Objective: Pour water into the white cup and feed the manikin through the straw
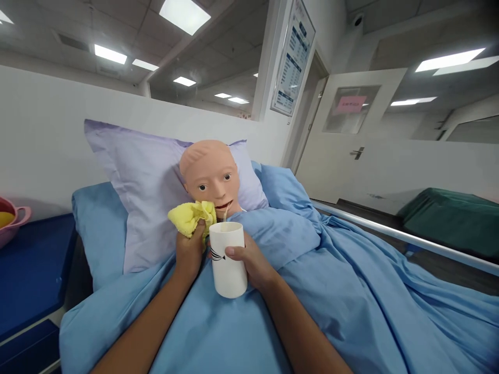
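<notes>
A mannequin (210, 171) lies in the bed with its head on a lilac pillow (148, 192), its mouth slightly open. My left hand (189, 253) is closed on a yellow towel (189, 217), which lies against the mannequin's cheek beside the mouth. In front of the chin, my right hand (255, 259) is wrapped round a white cup (228, 280) with a black striped mark, held nearly upright. A thin straw (225, 213) runs from the cup up to the mannequin's lips. The cup hides most of my right fingers, and its contents are not visible.
Blue bedding (327, 291) covers the mannequin's body. A metal bed rail (409, 241) runs along the right side. At the left, a pink basin (15, 223) with something yellow inside stands on a dark blue cabinet top (35, 280). A white door (343, 150) is at the back right.
</notes>
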`<act>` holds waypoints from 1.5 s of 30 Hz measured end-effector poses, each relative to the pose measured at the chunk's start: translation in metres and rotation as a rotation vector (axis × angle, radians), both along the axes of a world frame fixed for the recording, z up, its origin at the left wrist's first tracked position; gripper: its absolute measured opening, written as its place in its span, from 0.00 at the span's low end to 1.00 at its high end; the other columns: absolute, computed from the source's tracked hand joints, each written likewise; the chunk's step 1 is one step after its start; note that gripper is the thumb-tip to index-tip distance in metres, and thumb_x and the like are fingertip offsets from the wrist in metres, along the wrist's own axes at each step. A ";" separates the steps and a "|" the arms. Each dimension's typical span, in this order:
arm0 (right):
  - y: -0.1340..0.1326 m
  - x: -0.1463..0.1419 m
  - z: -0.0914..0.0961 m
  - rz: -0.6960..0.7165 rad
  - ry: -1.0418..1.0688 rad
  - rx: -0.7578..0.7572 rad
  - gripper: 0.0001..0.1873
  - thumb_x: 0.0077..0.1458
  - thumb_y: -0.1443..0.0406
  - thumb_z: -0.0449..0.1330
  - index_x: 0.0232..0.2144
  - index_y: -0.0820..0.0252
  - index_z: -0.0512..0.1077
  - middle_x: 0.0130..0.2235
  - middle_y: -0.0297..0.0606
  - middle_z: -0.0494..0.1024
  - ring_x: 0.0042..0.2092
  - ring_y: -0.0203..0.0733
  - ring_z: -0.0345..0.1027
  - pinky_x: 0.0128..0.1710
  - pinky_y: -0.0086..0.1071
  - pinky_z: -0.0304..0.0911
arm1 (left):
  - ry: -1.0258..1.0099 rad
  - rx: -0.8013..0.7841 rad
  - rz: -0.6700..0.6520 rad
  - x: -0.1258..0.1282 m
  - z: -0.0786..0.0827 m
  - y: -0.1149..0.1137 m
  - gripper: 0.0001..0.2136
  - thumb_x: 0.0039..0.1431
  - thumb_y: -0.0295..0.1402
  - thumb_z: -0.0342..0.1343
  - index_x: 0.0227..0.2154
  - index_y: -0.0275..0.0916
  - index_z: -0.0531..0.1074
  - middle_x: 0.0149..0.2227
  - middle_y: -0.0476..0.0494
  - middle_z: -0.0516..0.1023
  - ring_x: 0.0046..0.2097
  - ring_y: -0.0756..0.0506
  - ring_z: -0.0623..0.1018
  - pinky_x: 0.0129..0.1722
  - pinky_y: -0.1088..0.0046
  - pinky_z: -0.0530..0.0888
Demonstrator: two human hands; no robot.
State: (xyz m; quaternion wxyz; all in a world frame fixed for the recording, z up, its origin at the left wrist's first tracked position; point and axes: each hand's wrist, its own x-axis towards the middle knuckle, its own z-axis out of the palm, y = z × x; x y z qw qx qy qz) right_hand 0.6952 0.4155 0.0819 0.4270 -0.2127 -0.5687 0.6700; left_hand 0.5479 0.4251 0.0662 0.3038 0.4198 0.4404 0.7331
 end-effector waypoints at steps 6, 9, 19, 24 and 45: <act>0.000 0.002 -0.003 0.004 0.058 -0.054 0.27 0.43 0.54 0.69 0.43 0.60 0.73 0.35 0.41 0.80 0.33 0.44 0.73 0.33 0.35 0.68 | 0.022 0.001 -0.036 -0.006 -0.005 -0.003 0.20 0.54 0.48 0.63 0.40 0.35 0.76 0.37 0.43 0.82 0.38 0.43 0.80 0.38 0.68 0.76; -0.001 0.003 -0.003 0.000 0.094 -0.048 0.25 0.45 0.53 0.67 0.43 0.60 0.73 0.33 0.41 0.80 0.33 0.46 0.74 0.33 0.35 0.68 | -0.013 0.011 -0.049 -0.007 -0.009 0.000 0.21 0.55 0.48 0.63 0.42 0.35 0.76 0.42 0.41 0.82 0.42 0.42 0.80 0.42 0.68 0.76; 0.007 0.015 0.008 -0.081 0.035 -0.001 0.25 0.43 0.55 0.69 0.43 0.60 0.73 0.36 0.42 0.81 0.34 0.47 0.74 0.31 0.36 0.70 | -0.093 0.077 -0.081 -0.009 -0.014 0.003 0.19 0.57 0.44 0.63 0.46 0.37 0.75 0.47 0.42 0.81 0.48 0.43 0.79 0.47 0.70 0.75; 0.012 0.018 0.009 -0.097 0.059 0.015 0.27 0.44 0.55 0.69 0.45 0.61 0.74 0.40 0.45 0.82 0.36 0.48 0.76 0.33 0.37 0.71 | -0.246 0.084 -0.154 -0.011 -0.018 0.008 0.17 0.54 0.38 0.63 0.44 0.36 0.75 0.43 0.43 0.81 0.44 0.44 0.80 0.44 0.71 0.76; 0.014 0.011 0.002 -0.094 0.081 -0.015 0.24 0.46 0.54 0.68 0.42 0.61 0.73 0.32 0.40 0.81 0.30 0.44 0.74 0.30 0.34 0.70 | -0.424 0.052 -0.274 -0.015 -0.017 0.003 0.21 0.47 0.37 0.64 0.44 0.35 0.74 0.38 0.45 0.81 0.37 0.45 0.80 0.32 0.74 0.74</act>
